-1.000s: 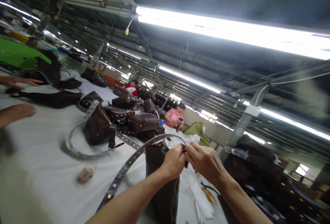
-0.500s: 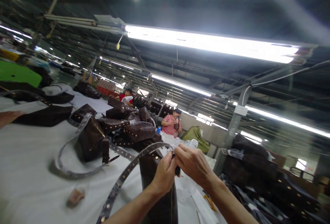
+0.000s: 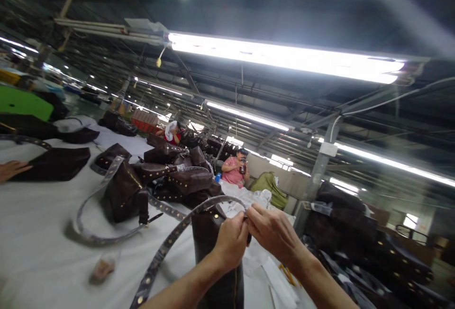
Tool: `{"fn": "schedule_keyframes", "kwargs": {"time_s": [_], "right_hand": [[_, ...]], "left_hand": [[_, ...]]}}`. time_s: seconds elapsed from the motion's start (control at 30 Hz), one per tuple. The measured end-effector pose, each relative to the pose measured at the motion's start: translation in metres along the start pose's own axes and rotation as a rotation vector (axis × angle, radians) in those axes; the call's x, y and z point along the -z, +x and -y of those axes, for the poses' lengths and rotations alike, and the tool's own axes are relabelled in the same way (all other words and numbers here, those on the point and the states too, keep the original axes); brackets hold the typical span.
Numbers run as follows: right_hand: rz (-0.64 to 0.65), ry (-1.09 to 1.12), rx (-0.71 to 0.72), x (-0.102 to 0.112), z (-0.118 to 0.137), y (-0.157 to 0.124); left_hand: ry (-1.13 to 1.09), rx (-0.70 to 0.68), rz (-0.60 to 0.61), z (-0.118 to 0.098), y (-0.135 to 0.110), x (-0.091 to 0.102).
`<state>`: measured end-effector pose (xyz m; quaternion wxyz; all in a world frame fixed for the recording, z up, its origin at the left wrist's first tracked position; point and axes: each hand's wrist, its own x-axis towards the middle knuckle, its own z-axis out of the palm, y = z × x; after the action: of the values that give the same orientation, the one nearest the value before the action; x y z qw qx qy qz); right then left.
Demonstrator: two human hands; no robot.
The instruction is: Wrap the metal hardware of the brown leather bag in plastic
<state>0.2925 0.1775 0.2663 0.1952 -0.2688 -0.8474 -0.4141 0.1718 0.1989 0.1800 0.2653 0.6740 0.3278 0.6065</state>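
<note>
My left hand [image 3: 232, 239] and my right hand [image 3: 272, 231] meet at the upper end of a studded strap [image 3: 167, 240], fingers closed in a pinch on it. The strap is dark with brass studs, partly wrapped in clear film, and arcs down to the lower left. Below my hands a dark brown leather bag [image 3: 208, 247] stands on the white table, a brass zipper running down its side. My fingers hide the spot where strap and bag meet. Another brown bag [image 3: 124, 193] with a looped strap and buckle sits to the left.
More brown studded bags [image 3: 188, 181] are heaped mid-table. A co-worker's hand [image 3: 14, 170] touches a flat dark bag [image 3: 60, 163] at far left. A small crumpled brownish lump [image 3: 104, 267] lies in front. Stacked dark bags [image 3: 341, 223] stand at right; a person in pink [image 3: 232, 169] holds a bottle behind.
My hands have stayed together at the strap end, shifting slightly. The co-worker's hand at left has moved further onto the flat bag. The view has turned a little.
</note>
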Motion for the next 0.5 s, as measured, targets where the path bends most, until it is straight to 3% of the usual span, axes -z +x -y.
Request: {"fn": "schedule_keyframes", "kwargs": {"time_s": [0.13, 0.5], "right_hand": [[0.01, 0.027, 0.011, -0.0023, -0.0003, -0.001], [0.07, 0.089, -0.036, -0.0045, 0.0033, -0.0024]], "left_hand": [[0.052, -0.019, -0.044, 0.0022, -0.0004, -0.001], [0.158, -0.027, 0.012, 0.0019, -0.0035, 0.0082]]}}
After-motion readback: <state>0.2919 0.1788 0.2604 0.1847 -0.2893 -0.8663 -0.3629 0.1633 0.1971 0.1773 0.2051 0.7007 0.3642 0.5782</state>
